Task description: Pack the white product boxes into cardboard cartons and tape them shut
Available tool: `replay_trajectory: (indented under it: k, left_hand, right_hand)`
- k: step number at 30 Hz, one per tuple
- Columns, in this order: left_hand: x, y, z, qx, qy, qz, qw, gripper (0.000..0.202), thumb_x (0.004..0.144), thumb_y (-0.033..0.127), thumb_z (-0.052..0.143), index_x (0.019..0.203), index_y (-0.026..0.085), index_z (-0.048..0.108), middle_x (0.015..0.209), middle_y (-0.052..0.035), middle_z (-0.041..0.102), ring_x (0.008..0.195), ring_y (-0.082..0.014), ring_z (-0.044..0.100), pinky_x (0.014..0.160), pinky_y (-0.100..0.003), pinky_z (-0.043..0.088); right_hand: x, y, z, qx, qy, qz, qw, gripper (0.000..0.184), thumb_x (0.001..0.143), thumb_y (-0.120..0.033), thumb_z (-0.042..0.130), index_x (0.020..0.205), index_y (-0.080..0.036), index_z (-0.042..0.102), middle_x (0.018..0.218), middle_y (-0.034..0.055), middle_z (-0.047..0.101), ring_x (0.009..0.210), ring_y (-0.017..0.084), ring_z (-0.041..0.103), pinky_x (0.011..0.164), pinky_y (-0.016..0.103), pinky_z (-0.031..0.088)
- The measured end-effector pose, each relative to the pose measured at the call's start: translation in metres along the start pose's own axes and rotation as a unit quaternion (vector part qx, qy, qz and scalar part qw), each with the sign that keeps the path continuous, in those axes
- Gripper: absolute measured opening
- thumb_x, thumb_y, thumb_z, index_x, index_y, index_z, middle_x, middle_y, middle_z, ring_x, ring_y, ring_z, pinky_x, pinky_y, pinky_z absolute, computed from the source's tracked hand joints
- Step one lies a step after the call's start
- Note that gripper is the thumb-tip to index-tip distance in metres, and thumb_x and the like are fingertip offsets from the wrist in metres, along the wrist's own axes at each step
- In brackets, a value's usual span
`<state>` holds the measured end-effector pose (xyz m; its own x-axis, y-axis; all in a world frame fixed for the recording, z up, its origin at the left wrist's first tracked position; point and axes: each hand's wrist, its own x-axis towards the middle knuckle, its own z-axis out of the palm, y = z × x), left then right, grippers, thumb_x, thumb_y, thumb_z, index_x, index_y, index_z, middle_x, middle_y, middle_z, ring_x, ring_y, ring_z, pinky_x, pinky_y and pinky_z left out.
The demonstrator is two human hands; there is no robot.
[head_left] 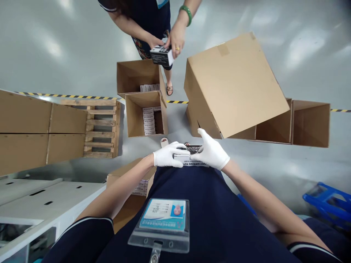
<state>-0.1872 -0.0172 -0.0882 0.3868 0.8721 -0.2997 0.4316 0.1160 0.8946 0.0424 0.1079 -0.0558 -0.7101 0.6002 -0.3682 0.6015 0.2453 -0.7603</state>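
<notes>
Both gloved hands, left hand (167, 155) and right hand (211, 151), are grasping the small box (192, 157) at its opposite ends, long axis running between them.

Small box (192, 157) mostly behind hands.

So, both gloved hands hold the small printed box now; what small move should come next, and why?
Probably lower the small printed box forward toward the open carton just ahead. The left hand and right hand grip it from both sides, and that carton already holds a row of similar boxes with free space beside them.
</notes>
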Motion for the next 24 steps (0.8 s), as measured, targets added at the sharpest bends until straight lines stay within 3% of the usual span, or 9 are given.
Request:
replay_trajectory:
  k: [2, 3, 7, 9, 11, 13, 16, 20, 24]
  left_hand:
    - [-0.001, -0.003, 0.001, 0.000, -0.004, 0.000, 1.000, 0.060, 0.079, 0.040, 0.083, 0.137, 0.026, 0.070, 0.147, -0.0092, 0.058, 0.135, -0.0303, 0.051, 0.120, -0.049, 0.039]
    - [-0.001, -0.004, 0.001, -0.002, -0.005, -0.002, 1.000, 0.061, 0.080, 0.040, 0.083, 0.137, 0.026, 0.069, 0.146, -0.0094, 0.058, 0.133, -0.0301, 0.052, 0.119, -0.049, 0.040]
    - [0.001, -0.007, -0.001, -0.012, -0.007, 0.021, 1.000, 0.058, 0.080, 0.042, 0.082, 0.135, 0.028, 0.070, 0.146, -0.0091, 0.059, 0.134, -0.0298, 0.052, 0.118, -0.050, 0.041]
    - [0.005, -0.005, -0.002, -0.022, -0.016, 0.049, 0.998, 0.054, 0.079, 0.039, 0.083, 0.130, 0.027, 0.073, 0.146, -0.0096, 0.059, 0.138, -0.0301, 0.049, 0.120, -0.049, 0.039]
    - [0.011, -0.001, 0.000, -0.034, -0.017, 0.052, 0.998, 0.048, 0.078, 0.038, 0.084, 0.123, 0.024, 0.075, 0.142, -0.0099, 0.061, 0.137, -0.0291, 0.051, 0.120, -0.046, 0.039]
    - [0.019, 0.007, 0.005, -0.044, 0.021, 0.021, 0.999, 0.038, 0.078, 0.042, 0.084, 0.109, 0.021, 0.077, 0.127, -0.0089, 0.066, 0.125, -0.0262, 0.060, 0.113, -0.042, 0.046]
    - [0.036, 0.024, 0.017, -0.046, 0.107, -0.014, 0.993, 0.030, 0.078, 0.047, 0.084, 0.086, 0.020, 0.074, 0.104, -0.0052, 0.069, 0.103, -0.0218, 0.067, 0.099, -0.037, 0.054]
    - [0.056, 0.047, 0.021, -0.016, 0.255, -0.001, 0.967, 0.015, 0.093, 0.033, 0.068, 0.100, 0.022, 0.075, 0.121, -0.0086, 0.069, 0.119, -0.0236, 0.063, 0.111, -0.043, 0.049]
    - [0.054, 0.049, 0.017, -0.014, 0.368, -0.085, 0.926, 0.036, 0.099, 0.034, 0.055, 0.130, 0.022, 0.067, 0.147, -0.0120, 0.059, 0.140, -0.0259, 0.052, 0.124, -0.052, 0.036]
  right_hand:
    - [0.005, 0.006, 0.001, 0.008, -0.002, 0.009, 1.000, 0.127, 0.061, -0.033, 0.093, 0.165, -0.022, 0.022, 0.156, 0.0219, 0.047, 0.087, 0.023, 0.073, 0.081, 0.040, 0.060]
    - [0.009, 0.011, 0.002, 0.010, -0.013, 0.004, 1.000, 0.128, 0.061, -0.036, 0.093, 0.166, -0.023, 0.020, 0.158, 0.0217, 0.046, 0.090, 0.024, 0.073, 0.083, 0.041, 0.060]
    - [0.032, 0.050, 0.005, 0.109, -0.133, 0.027, 0.985, 0.087, 0.077, -0.051, 0.082, 0.151, -0.021, 0.050, 0.144, 0.0158, 0.062, 0.109, 0.027, 0.071, 0.096, 0.043, 0.057]
    - [0.041, 0.071, 0.009, 0.213, -0.211, 0.088, 0.950, 0.062, 0.092, -0.061, 0.063, 0.136, -0.018, 0.065, 0.130, 0.0128, 0.072, 0.115, 0.026, 0.070, 0.102, 0.043, 0.055]
    - [0.045, 0.088, 0.014, 0.314, -0.283, 0.161, 0.892, 0.058, 0.096, -0.066, 0.054, 0.123, -0.018, 0.073, 0.120, 0.0101, 0.077, 0.113, 0.025, 0.071, 0.105, 0.044, 0.055]
    - [0.044, 0.097, 0.018, 0.381, -0.335, 0.216, 0.834, 0.054, 0.092, -0.065, 0.062, 0.116, -0.018, 0.075, 0.117, 0.0092, 0.078, 0.109, 0.025, 0.073, 0.106, 0.045, 0.055]
    - [0.034, 0.104, 0.008, 0.426, -0.355, 0.246, 0.795, 0.054, 0.085, -0.060, 0.073, 0.113, -0.014, 0.075, 0.117, 0.0130, 0.078, 0.106, 0.026, 0.074, 0.109, 0.046, 0.054]
    - [0.011, 0.117, -0.038, 0.492, -0.253, 0.203, 0.808, 0.058, 0.088, -0.059, 0.070, 0.125, -0.014, 0.070, 0.130, 0.0176, 0.072, 0.119, 0.031, 0.070, 0.114, 0.048, 0.050]
    - [0.026, 0.130, -0.096, 0.494, 0.049, 0.152, 0.855, 0.060, 0.091, -0.068, 0.058, 0.131, -0.023, 0.066, 0.143, 0.0144, 0.065, 0.130, 0.032, 0.063, 0.111, 0.053, 0.053]
